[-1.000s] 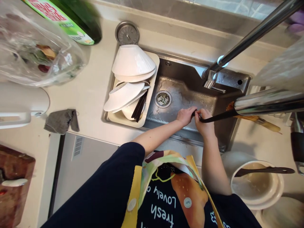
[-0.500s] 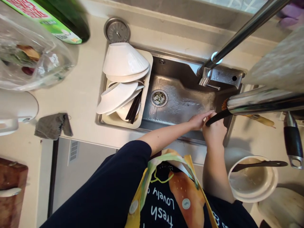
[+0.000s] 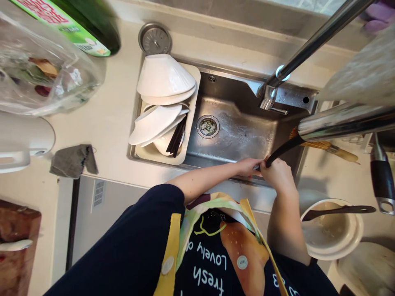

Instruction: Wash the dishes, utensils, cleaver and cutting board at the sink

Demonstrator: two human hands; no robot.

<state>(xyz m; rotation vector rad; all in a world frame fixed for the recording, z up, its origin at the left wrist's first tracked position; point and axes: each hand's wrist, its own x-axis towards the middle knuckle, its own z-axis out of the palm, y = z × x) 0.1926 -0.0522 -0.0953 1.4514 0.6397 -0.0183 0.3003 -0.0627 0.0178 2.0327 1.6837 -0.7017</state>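
- Gripping black hose (image 3: 285, 147) in right hand (image 3: 278, 173).
- Curving away and rightward from right hand, the nearer, along hose's length to chrome spout (image 3: 336, 123).
- For left hand (image 3: 248, 167), just beside: cannot tell grip.

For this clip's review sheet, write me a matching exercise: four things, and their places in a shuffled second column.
Things
1. Crumpled grey cloth
2. Slender dark chopsticks
3. Long dark utensil
4. Bare left hand

Places
A. Lying across the round white pot
B. At the near side of the rectangular metal sink, beside the right hand
C. On the pale counter, left of the sink
D. In the cream rectangular tray

Pairs: 1-C, 2-D, 3-A, 4-B
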